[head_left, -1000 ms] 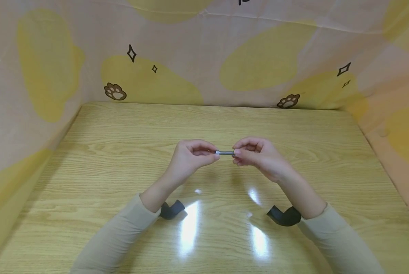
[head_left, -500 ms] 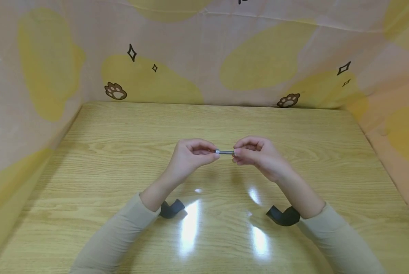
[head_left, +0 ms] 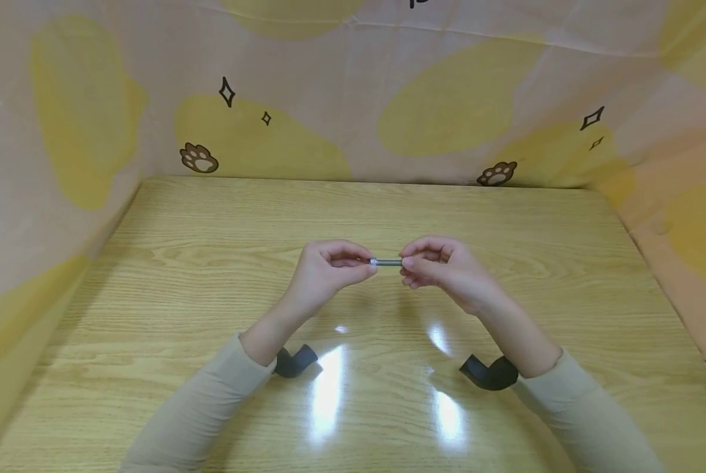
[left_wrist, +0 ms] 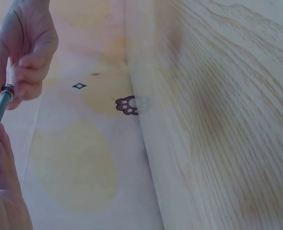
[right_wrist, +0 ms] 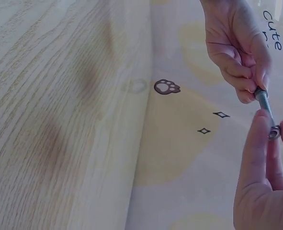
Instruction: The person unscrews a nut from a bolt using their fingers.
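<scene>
A metal bolt is held level above the table between both hands. My left hand pinches its head end between thumb and fingers. At the other end my right hand pinches a small nut, largely covered by the fingers in the head view. The left wrist view shows the threaded shank with the nut at the right hand's fingertips. From the right wrist, the nut appears on the bolt's end, between right thumb and fingers.
A wood-grain table lies beneath the hands, with bright reflections near its front. Patterned cloth walls it in at the back and both sides. Black straps sit at the wrists.
Both hands hold almost the same place and keep their grip on the bolt and nut. The right hand's fingers have shifted very slightly at the nut end.
</scene>
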Motion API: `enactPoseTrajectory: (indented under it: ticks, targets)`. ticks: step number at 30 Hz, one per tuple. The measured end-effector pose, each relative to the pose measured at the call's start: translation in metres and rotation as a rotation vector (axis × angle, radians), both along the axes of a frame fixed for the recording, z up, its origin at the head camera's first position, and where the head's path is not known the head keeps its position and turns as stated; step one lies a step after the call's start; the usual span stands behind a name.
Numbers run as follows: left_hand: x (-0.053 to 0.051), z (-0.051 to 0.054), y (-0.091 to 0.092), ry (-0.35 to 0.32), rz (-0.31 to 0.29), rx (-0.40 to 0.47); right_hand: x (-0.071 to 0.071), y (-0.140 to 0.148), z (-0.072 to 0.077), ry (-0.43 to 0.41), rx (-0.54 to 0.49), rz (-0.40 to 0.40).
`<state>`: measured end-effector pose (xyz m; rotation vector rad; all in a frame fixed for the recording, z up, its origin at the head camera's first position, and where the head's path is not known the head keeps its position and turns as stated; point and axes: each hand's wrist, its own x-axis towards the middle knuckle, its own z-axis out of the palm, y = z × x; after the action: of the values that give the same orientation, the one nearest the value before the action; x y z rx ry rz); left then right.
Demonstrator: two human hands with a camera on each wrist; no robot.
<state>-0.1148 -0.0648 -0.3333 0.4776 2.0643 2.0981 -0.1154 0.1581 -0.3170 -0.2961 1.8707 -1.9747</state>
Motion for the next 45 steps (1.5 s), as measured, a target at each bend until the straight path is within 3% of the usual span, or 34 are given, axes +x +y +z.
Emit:
enactPoseTrajectory:
  ticks: [4,11,19,26,33,40,45]
  targets:
    - [-0.0001,-0.0003,-0.0005,0.004,0.004,0.0,0.0002,0.0015,-0.0008,0.039,0.01,0.013]
    - [-0.0001,-0.0009,0.0002,0.014,0.001,0.004,-0.0008,-0.0011,-0.0006,-0.02,0.028,-0.015]
    - [0.0009,-0.0007,-0.0011,0.005,0.004,-0.001,0.0005,-0.0009,-0.0006,0.036,0.004,-0.011]
    - [-0.0002,-0.0003,-0.0007,0.009,-0.001,-0.007,-0.0013,-0.003,0.0008,-0.043,-0.01,-0.016]
    - [-0.003,-0.0005,-0.0018,0.002,0.004,-0.014,-0.0028,-0.002,-0.0012,-0.004,-0.056,-0.024]
    - [-0.0033,-0.0026,0.0001,-0.016,0.006,0.004,-0.0006,-0.0028,0.0004,-0.067,-0.04,-0.033]
    - [-0.0014,-0.0059,0.0008,-0.031,0.006,0.003,0.0006,-0.0022,-0.0033,-0.034,-0.028,-0.031]
